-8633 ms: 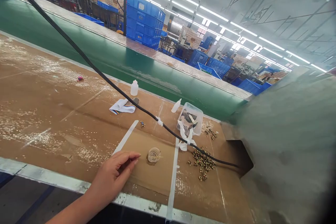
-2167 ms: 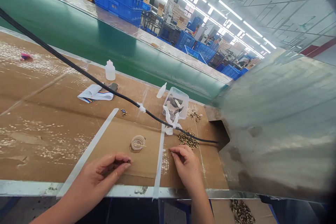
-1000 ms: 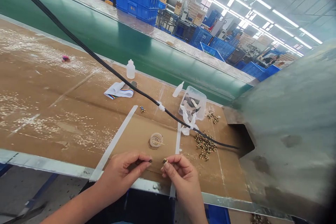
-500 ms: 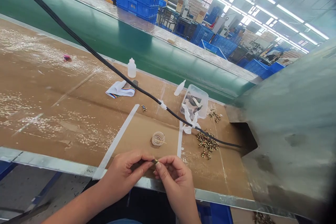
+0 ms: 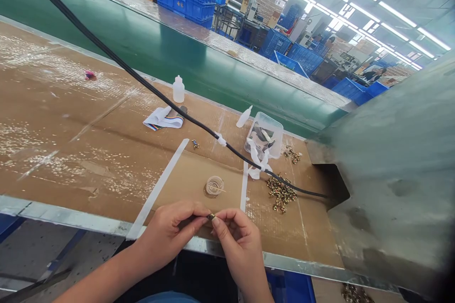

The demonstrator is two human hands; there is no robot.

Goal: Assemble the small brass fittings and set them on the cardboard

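Observation:
Between the fingertips of both hands, over the table's front edge, is a small brass-coloured metal part. My left hand pinches its left end with thumb and forefinger. My right hand grips the other end the same way; the fingers cover most of the part. Just beyond the hands stands a small clear round cup with a thin stick resting in it. To the right lies a pile of small brass-coloured parts, with a smaller heap behind it.
A black cable runs diagonally across the cardboard-covered table. Behind the cup are a clear plastic box, two white bottles and a folded white strap. A green conveyor belt borders the far side; a metal panel rises at right.
Both hands keep their pinch on the small metal part, which has turned slightly between the fingertips. The view has shifted a little.

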